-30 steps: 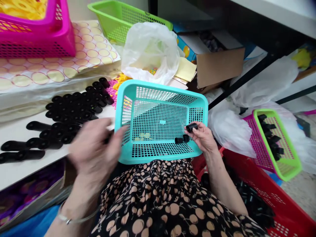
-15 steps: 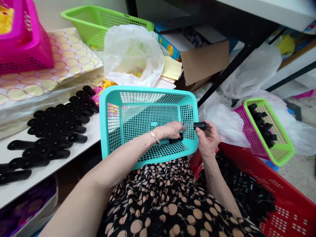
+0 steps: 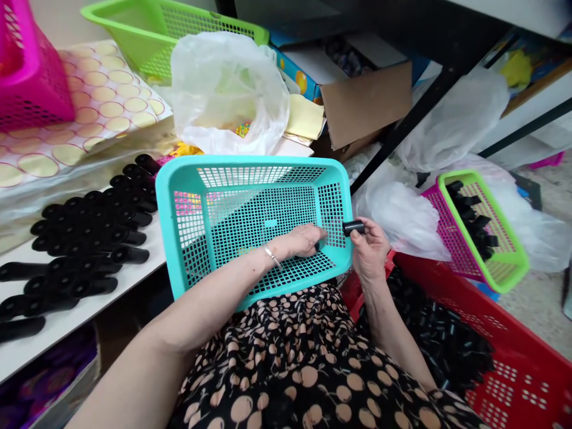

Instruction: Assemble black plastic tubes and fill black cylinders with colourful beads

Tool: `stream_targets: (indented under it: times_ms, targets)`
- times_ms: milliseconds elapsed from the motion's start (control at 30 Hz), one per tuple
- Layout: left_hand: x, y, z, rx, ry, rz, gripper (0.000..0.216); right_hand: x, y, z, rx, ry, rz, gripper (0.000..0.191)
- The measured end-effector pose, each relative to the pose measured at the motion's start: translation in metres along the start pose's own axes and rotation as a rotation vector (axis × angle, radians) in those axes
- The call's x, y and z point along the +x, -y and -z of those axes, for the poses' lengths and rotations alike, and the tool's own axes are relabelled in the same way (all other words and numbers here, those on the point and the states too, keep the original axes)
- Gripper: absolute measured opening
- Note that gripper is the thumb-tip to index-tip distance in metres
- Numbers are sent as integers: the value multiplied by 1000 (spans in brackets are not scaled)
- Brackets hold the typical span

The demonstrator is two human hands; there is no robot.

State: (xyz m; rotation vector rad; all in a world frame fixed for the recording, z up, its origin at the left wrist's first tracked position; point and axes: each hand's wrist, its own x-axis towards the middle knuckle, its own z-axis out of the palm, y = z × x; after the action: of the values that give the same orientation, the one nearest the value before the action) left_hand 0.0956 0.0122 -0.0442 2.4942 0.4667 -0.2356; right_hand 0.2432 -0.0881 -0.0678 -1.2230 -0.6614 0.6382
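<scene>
A turquoise mesh basket rests tilted on my lap. My left hand reaches inside it, fingers curled down around a short black plastic tube that my hand mostly hides. At the basket's right rim, my right hand pinches another black plastic tube between thumb and fingers. The tube lies level and points left, its end over the rim. On the white table to the left, many longer black tubes lie side by side in rows.
To the right, a red crate holds a heap of small black parts. Behind it a green-and-pink basket contains more black pieces. A plastic bag, a green basket and an open carton stand at the back. A black table leg slants down on the right.
The view has shifted slightly, so the scene sits a little further left. My left fingers have closed over the black tube in the basket. My right hand keeps its tube at the rim.
</scene>
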Motion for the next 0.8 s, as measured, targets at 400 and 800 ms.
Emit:
stream_targets:
  times_ms: [400, 800]
  targets:
    - [-53, -23, 9, -65, 96, 257, 17, -9, 1, 2, -257, 106, 108, 41]
    - [-69, -13, 30, -1168, -193, 199, 30, -42, 30, -30, 38, 316, -93, 38]
